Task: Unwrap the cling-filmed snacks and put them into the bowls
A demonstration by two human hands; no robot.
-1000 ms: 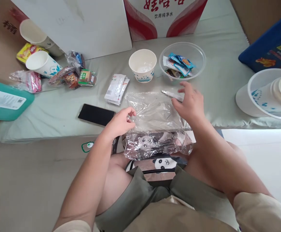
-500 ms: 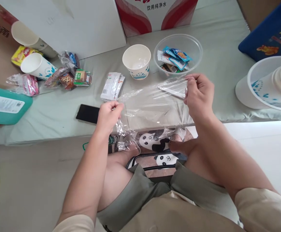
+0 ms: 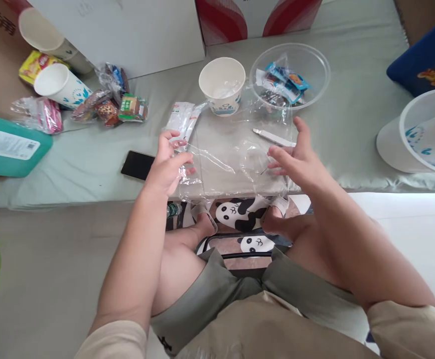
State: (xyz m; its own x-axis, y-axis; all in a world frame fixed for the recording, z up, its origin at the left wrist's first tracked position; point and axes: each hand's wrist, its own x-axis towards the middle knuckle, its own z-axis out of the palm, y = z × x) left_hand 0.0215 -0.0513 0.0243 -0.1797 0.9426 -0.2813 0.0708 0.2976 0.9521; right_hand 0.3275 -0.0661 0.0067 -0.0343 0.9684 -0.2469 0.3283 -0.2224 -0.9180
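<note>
A clear plastic bag (image 3: 224, 169) lies spread over the front of the cloth-covered surface, its far edge reaching the round plastic bowl. My left hand (image 3: 168, 162) rests at the bag's left side with fingers apart. At its right side my right hand (image 3: 295, 152) has its fingers spread, thumb and forefinger wide apart. A white utility knife (image 3: 273, 137) lies just beyond the right hand, partly behind it. White sachets (image 3: 182, 119) sit beyond my left hand. Behind the bag stands a paper cup (image 3: 222, 87) with crumpled clear film inside.
The round clear bowl (image 3: 318, 70) holds several blue and white packets. A phone (image 3: 138, 165) lies left of my left hand. Wrapped snacks (image 3: 133, 107) and a tipped paper cup (image 3: 60, 85) are at the left. A plastic tub (image 3: 392, 144) with cups stands at the right, boxes (image 3: 157, 35) behind.
The bag was stretched between both pinching hands; now it lies lower and flatter on the surface, and the fingers of both hands have spread. The view has shifted slightly.
</note>
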